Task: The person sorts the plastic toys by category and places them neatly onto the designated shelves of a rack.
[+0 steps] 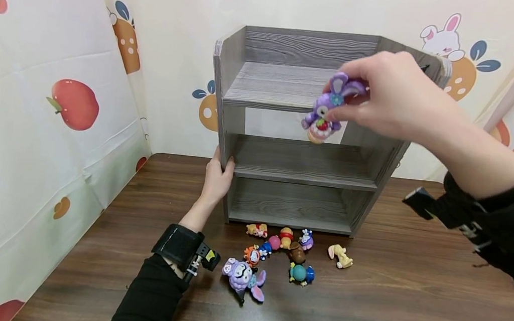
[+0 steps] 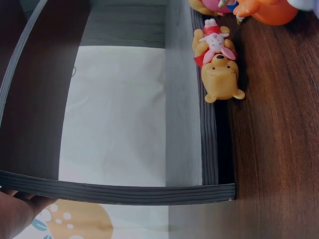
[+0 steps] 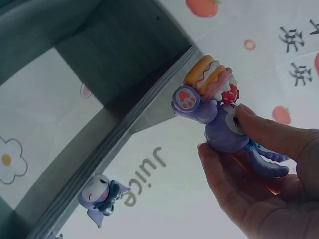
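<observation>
Glossy purple rabbit figurine (image 1: 322, 105) pinched at head by right hand (image 1: 386, 97), thumb opposing fingers; long axis tilted, ears toward palm, feet down-left, in front of upper board of grey wood-grain shelf unit (image 1: 276, 87). Left hand (image 1: 217, 178), farther off, grips unit's left panel.

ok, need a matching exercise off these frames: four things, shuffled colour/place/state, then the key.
Things
1. left hand
2. right hand
3. shelf unit
4. pale yellow figurine

Descriptions
A. grey, wood-grained
B. lying on the table, rightmost of the figurines there in the head view
C. pinching a purple rabbit-eared figurine
D. gripping the shelf unit's side

Pairs: 1-D, 2-C, 3-A, 4-B
</observation>
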A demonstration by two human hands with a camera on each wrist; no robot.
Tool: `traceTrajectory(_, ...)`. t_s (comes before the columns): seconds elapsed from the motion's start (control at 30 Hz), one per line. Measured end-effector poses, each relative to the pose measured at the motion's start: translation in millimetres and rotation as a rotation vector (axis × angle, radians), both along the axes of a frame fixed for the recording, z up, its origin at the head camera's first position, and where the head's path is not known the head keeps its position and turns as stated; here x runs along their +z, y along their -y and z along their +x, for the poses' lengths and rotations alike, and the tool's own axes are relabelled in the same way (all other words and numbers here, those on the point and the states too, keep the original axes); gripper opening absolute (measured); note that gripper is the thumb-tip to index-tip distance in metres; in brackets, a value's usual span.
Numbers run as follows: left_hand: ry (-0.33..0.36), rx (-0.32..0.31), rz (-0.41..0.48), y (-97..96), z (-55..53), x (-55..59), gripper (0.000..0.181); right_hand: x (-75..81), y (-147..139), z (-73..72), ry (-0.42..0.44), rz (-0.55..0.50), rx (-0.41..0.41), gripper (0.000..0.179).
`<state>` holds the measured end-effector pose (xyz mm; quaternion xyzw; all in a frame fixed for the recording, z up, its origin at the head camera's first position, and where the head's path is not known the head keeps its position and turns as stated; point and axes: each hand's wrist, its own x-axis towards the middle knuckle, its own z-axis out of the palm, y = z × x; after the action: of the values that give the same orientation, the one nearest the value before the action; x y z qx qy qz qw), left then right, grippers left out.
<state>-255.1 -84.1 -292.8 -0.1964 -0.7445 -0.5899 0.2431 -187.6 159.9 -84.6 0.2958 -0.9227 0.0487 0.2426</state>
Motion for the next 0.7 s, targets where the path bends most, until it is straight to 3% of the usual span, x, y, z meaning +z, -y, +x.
traceTrajectory(0.33, 0.004, 0.01, -0.003, 0.7, -0.5, -0.9, 0.043, 20.0, 20, -38.4, 0.078, -0.017, -0.057, 0.032)
traceTrajectory(0.7, 0.001, 0.026, -0.022, 0.2, 0.5, 0.8, 0.043, 27.2, 30, -63.2, 0.132, -0.032, -0.142, 0.04)
